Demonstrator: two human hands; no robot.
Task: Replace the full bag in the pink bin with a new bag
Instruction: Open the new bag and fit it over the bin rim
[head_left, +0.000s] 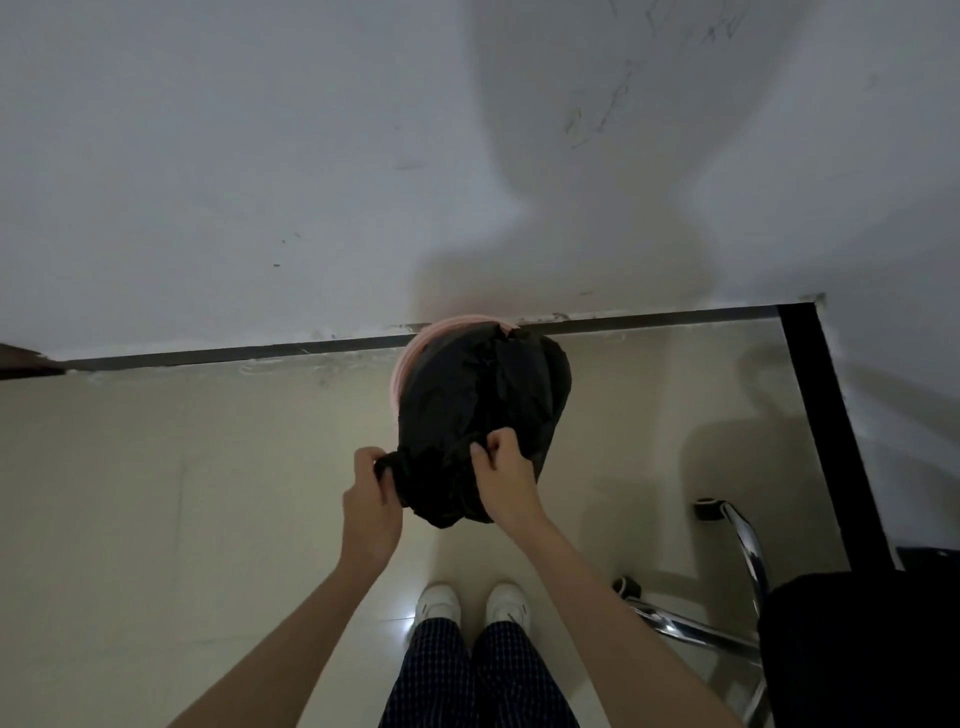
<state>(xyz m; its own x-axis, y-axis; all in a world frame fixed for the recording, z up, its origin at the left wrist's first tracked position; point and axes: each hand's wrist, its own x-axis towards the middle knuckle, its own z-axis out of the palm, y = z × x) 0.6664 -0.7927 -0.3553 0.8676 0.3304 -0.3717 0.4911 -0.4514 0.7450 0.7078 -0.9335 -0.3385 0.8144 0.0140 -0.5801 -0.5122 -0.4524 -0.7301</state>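
Observation:
A full black bag (483, 410) bulges up in front of me and hides most of the pink bin (410, 353), of which only the left rim shows, against the white wall. My left hand (371, 499) pinches a twisted end of the bag at its lower left. My right hand (501, 478) grips gathered plastic at the bag's lower middle. Both hands hold the bag's near edge, above the floor.
An office chair (852, 639) with a chrome star base (748, 551) and black castors stands at the right. A black skirting strip runs along the wall and turns at the right corner. Beige floor tiles (156, 493) spread to the left. My white shoes (470, 603) stand below the bag.

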